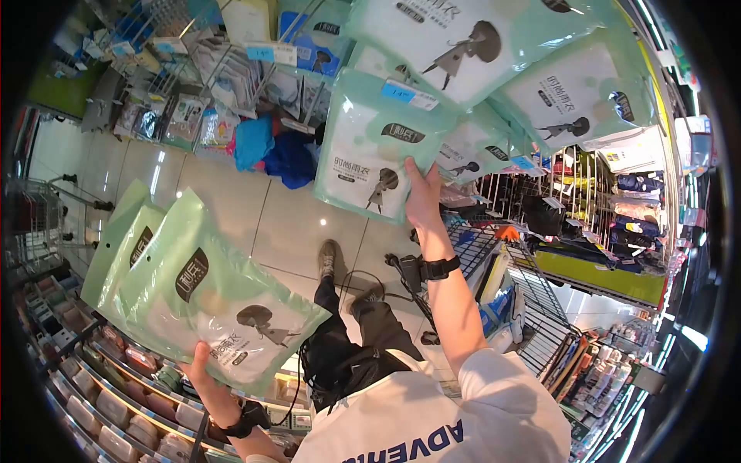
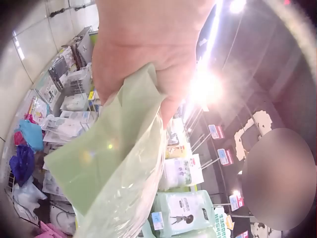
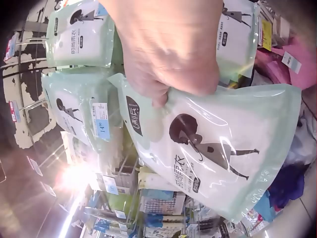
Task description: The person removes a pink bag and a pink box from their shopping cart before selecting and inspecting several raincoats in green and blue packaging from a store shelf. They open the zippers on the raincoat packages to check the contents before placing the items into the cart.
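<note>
Left hand [image 1: 205, 380] curled round the lower edge of the 2 green packets [image 1: 216, 301], its thumb across the front, it holds them well apart from the hanging green packets [image 1: 532, 42], low on the left-hand side of that display. They lie against each other, so I'd say 1 grip is enough for the pair, and the hold near the edge leaves most of the printing uncovered.

Right hand [image 1: 421, 197] is closed at the side edge of another packet [image 1: 347, 154], fingers bent and pinching rather than spread. This packet is just beside the hanging green packets, its printed front showing; I can't tell whether it is free of its hook. Holding it by the edge seems a sensible way to keep the face readable and the contents uncrushed.

Price tags [image 1: 409, 94] sit at the front of the display, presumably so that shoppers can read them without moving the stock. A dark blue bundle [image 1: 292, 162] is low on the left of those same hanging packets. Both wrists wear black bands [image 1: 440, 268], above the hands and away from the plastic.
</note>
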Motion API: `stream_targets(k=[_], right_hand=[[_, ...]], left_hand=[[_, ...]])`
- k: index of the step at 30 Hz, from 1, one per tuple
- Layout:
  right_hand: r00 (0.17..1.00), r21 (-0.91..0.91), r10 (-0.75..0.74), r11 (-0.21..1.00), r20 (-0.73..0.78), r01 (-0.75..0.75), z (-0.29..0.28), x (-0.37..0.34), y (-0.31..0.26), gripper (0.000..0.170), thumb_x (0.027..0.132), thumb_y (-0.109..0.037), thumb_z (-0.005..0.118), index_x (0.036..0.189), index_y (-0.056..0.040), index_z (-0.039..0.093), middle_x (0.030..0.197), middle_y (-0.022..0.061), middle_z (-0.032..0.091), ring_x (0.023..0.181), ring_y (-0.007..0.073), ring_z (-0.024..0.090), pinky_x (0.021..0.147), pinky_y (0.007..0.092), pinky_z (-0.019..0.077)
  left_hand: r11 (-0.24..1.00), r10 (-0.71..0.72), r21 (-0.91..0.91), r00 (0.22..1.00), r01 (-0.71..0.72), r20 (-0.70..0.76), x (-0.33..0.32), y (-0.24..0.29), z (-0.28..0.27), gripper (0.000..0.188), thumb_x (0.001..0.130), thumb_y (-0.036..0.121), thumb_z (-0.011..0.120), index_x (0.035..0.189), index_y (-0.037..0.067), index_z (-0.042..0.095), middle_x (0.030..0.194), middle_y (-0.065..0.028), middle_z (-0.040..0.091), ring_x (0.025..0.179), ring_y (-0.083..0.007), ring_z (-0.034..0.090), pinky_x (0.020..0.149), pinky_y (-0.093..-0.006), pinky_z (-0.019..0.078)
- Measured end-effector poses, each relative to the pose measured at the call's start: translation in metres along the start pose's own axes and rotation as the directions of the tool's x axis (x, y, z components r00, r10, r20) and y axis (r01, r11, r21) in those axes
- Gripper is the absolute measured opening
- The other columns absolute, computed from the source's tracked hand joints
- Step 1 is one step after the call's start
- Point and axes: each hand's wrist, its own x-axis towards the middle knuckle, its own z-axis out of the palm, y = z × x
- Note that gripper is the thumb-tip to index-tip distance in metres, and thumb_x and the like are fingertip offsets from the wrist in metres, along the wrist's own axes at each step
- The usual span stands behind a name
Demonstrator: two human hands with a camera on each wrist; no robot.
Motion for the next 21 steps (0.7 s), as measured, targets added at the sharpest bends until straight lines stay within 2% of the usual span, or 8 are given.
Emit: stream_targets(k=[3,4,5,7,8,14,21], right_hand=[[0.998,0.042,0.051,0.998,-0.031,-0.049,-0.002,0.002,0.010,0.046,0.093,-0.012,0.063,0.134,-0.0016,0.044,0.127,0.0071,0.056,0.112,0.0166,0.053,0.096,0.0323,0.0423],[0.998,0.065,0.052,0.997,-0.025,-0.051,-0.001,0.001,0.010,0.045,0.093,-0.012,0.062,0.133,-0.0015,0.045,0.126,0.0072,0.056,0.112,0.0168,0.053,0.095,0.0330,0.0433],[0.998,0.057,0.067,0.996,-0.021,-0.065,0.000,0.002,0.010,0.045,0.093,-0.012,0.062,0.133,-0.0015,0.045,0.126,0.0072,0.056,0.112,0.0168,0.053,0.095,0.0330,0.0433],[0.998,0.004,0.060,0.998,0.003,-0.060,0.001,0.004,0.009,0.050,0.092,-0.012,0.063,0.134,0.0024,0.042,0.131,0.0095,0.053,0.116,0.0169,0.049,0.101,0.0312,0.0367],[0.998,0.040,0.070,0.997,-0.007,-0.070,0.005,0.003,0.011,0.050,0.092,-0.012,0.062,0.136,0.0014,0.041,0.131,0.0094,0.053,0.117,0.0168,0.049,0.100,0.0315,0.0371],[0.998,0.088,0.064,0.994,-0.030,-0.061,0.010,-0.005,0.012,0.047,0.092,-0.009,0.063,0.135,-0.0026,0.044,0.129,0.0057,0.054,0.115,0.0155,0.051,0.098,0.0310,0.0387],[0.996,0.120,0.078,0.990,-0.050,-0.072,0.008,-0.008,0.007,0.044,0.092,-0.008,0.063,0.132,-0.0033,0.047,0.126,0.0050,0.056,0.112,0.0151,0.053,0.097,0.0307,0.0411]], left_hand=[[0.999,0.027,0.036,1.000,-0.027,-0.002,0.002,-0.009,-0.002,0.085,0.074,0.022,0.075,0.142,-0.003,0.031,0.129,-0.0160,0.050,0.110,-0.0268,0.056,0.091,-0.0382,0.0483],[0.996,0.031,0.079,0.998,-0.036,0.062,0.014,-0.019,-0.020,0.086,0.073,0.023,0.075,0.142,-0.002,0.031,0.128,-0.0165,0.051,0.109,-0.0273,0.057,0.090,-0.0384,0.0488],[0.996,0.020,0.083,0.999,-0.024,0.050,0.014,-0.028,-0.029,0.086,0.073,0.023,0.075,0.142,-0.002,0.031,0.128,-0.0165,0.051,0.109,-0.0273,0.057,0.090,-0.0384,0.0488],[0.997,0.054,0.048,0.996,-0.058,0.077,0.013,-0.026,-0.015,0.087,0.072,0.023,0.075,0.142,-0.002,0.031,0.127,-0.0173,0.051,0.109,-0.0280,0.057,0.091,-0.0380,0.0483],[0.993,0.058,0.093,0.994,-0.067,0.093,0.020,-0.039,-0.033,0.086,0.073,0.024,0.075,0.142,-0.002,0.031,0.127,-0.0180,0.051,0.111,-0.0284,0.056,0.091,-0.0378,0.0477],[0.994,0.004,0.105,0.994,-0.016,0.112,0.017,-0.052,-0.041,0.085,0.072,0.021,0.074,0.143,-0.001,0.031,0.129,-0.0171,0.050,0.114,-0.0287,0.054,0.097,-0.0388,0.0436],[0.997,-0.056,0.057,0.997,0.054,0.051,0.010,-0.049,-0.027,0.085,0.072,0.020,0.073,0.143,0.000,0.031,0.130,-0.0167,0.049,0.115,-0.0287,0.054,0.098,-0.0386,0.0428]])
